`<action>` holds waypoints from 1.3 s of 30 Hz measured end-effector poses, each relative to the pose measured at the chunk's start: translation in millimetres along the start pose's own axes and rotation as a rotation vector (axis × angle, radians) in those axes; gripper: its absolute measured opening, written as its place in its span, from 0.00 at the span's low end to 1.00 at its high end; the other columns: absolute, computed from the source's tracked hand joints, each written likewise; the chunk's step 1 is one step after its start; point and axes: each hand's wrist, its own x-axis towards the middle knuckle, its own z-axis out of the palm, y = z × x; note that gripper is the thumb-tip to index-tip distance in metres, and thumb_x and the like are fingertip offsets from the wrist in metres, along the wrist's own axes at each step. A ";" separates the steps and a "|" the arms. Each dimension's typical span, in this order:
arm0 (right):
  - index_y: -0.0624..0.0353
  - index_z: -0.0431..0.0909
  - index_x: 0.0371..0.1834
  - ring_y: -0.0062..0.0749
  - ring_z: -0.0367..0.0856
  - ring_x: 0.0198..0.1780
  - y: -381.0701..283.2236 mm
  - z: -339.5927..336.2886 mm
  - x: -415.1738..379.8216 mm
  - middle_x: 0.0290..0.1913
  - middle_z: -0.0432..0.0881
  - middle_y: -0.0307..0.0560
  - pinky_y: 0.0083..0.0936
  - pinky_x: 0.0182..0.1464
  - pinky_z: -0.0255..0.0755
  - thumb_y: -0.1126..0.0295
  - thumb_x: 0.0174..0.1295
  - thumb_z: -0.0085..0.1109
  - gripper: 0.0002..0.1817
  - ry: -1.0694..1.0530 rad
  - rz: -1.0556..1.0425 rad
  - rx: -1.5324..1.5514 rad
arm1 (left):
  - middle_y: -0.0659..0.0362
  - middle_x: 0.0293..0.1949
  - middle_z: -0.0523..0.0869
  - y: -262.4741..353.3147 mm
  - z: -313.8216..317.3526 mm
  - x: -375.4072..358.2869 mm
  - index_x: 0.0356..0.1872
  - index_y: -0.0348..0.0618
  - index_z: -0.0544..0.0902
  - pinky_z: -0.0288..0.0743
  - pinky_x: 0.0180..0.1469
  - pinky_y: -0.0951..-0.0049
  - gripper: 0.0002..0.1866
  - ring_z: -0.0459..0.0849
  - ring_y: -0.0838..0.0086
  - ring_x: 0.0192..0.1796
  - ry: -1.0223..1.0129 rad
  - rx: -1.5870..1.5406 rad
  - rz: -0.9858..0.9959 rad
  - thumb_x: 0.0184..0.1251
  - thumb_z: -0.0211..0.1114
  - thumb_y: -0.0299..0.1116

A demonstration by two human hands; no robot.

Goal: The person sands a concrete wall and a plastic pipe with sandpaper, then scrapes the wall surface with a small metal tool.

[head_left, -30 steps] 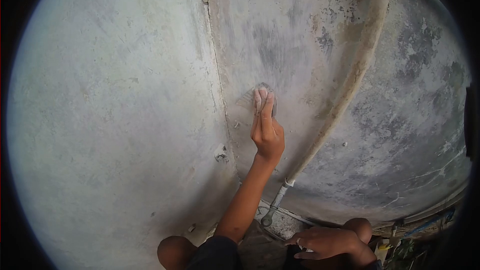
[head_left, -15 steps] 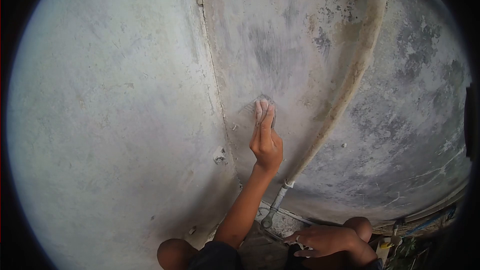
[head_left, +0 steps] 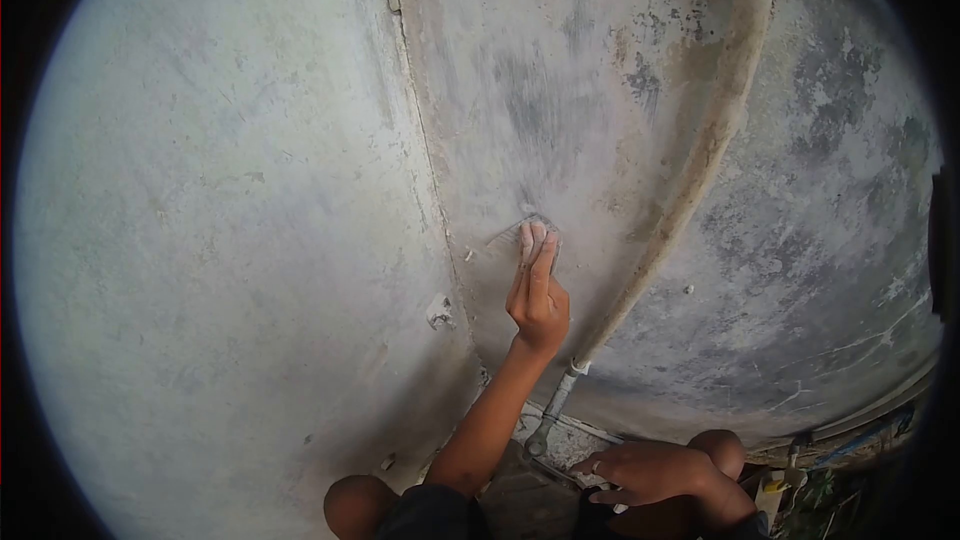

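My left hand (head_left: pixel 540 290) is pressed to the grey plastered wall (head_left: pixel 600 150), fingers together and pale with dust. Under its fingertips shows the edge of a small dark grey piece of sandpaper (head_left: pixel 546 224); the rest is hidden by the fingers. Scuffed dark streaks mark the wall above it. Lower right, my right hand (head_left: pixel 645 472), with a ring on one finger, rests by my right knee (head_left: pixel 718 450). Its fingers are stretched out with nothing in them.
A dirty white pipe (head_left: pixel 700 175) runs down the wall right of my left hand, ending in a grey fitting (head_left: pixel 553 415) near the floor. A cracked seam (head_left: pixel 425 140) runs down on the left. My left knee (head_left: pixel 355 506) is close to the wall.
My left hand has slid a short way down the wall with the sandpaper, its forearm drawing back. My right hand stays by the knee, nearly still.
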 end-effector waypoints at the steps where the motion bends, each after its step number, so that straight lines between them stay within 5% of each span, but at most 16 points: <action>1: 0.64 0.66 0.69 0.58 0.80 0.58 -0.9 1.5 -1.9 0.55 0.81 0.65 0.45 0.62 0.72 0.55 0.75 0.51 0.28 -0.016 -0.003 0.013 | 0.36 0.55 0.85 -1.1 4.6 4.3 0.54 0.26 0.81 0.80 0.63 0.52 0.19 0.80 0.43 0.63 0.031 -0.012 -0.004 0.65 0.50 0.08; 5: 0.64 0.66 0.70 0.58 0.80 0.57 1.2 4.7 -6.5 0.54 0.81 0.65 0.45 0.61 0.73 0.55 0.75 0.51 0.28 -0.093 0.030 0.095 | 0.38 0.54 0.85 4.3 13.8 55.3 0.54 0.26 0.81 0.79 0.64 0.51 0.19 0.80 0.43 0.63 0.149 0.002 -0.153 0.65 0.51 0.07; 8: 0.58 0.65 0.73 0.48 0.79 0.62 5.7 1.6 -8.6 0.62 0.79 0.57 0.41 0.65 0.71 0.51 0.74 0.54 0.31 -0.130 0.060 0.028 | 0.38 0.54 0.86 2.7 11.3 40.3 0.55 0.26 0.81 0.80 0.63 0.53 0.19 0.81 0.43 0.63 0.093 0.047 -0.111 0.65 0.51 0.07; 11: 0.57 0.66 0.72 0.48 0.79 0.61 6.9 -4.5 -8.5 0.62 0.79 0.57 0.40 0.64 0.71 0.51 0.74 0.54 0.30 -0.079 0.080 0.026 | 0.38 0.53 0.86 0.2 4.4 1.3 0.55 0.25 0.80 0.80 0.63 0.54 0.19 0.81 0.43 0.62 0.006 0.064 -0.066 0.64 0.51 0.06; 14: 0.60 0.67 0.71 0.49 0.80 0.60 4.7 -2.5 -11.3 0.61 0.80 0.58 0.40 0.63 0.72 0.52 0.74 0.54 0.30 -0.011 0.049 -0.008 | 0.37 0.53 0.86 -1.7 5.5 12.5 0.54 0.25 0.80 0.83 0.61 0.60 0.17 0.82 0.48 0.62 0.031 0.091 -0.021 0.67 0.53 0.08; 20: 0.65 0.69 0.68 0.52 0.80 0.59 -2.8 1.4 -11.3 0.58 0.81 0.59 0.40 0.62 0.72 0.53 0.73 0.55 0.30 -0.083 0.022 0.032 | 0.37 0.54 0.85 0.1 4.6 41.1 0.54 0.25 0.81 0.81 0.62 0.53 0.19 0.81 0.42 0.62 0.045 0.051 -0.045 0.64 0.51 0.07; 39: 0.63 0.67 0.69 0.58 0.80 0.57 -7.8 0.4 -5.5 0.58 0.80 0.63 0.45 0.61 0.72 0.56 0.73 0.53 0.28 -0.040 0.043 -0.011 | 0.37 0.54 0.85 1.0 -4.0 35.4 0.55 0.28 0.81 0.83 0.60 0.60 0.17 0.82 0.48 0.62 -0.044 0.106 0.029 0.66 0.55 0.10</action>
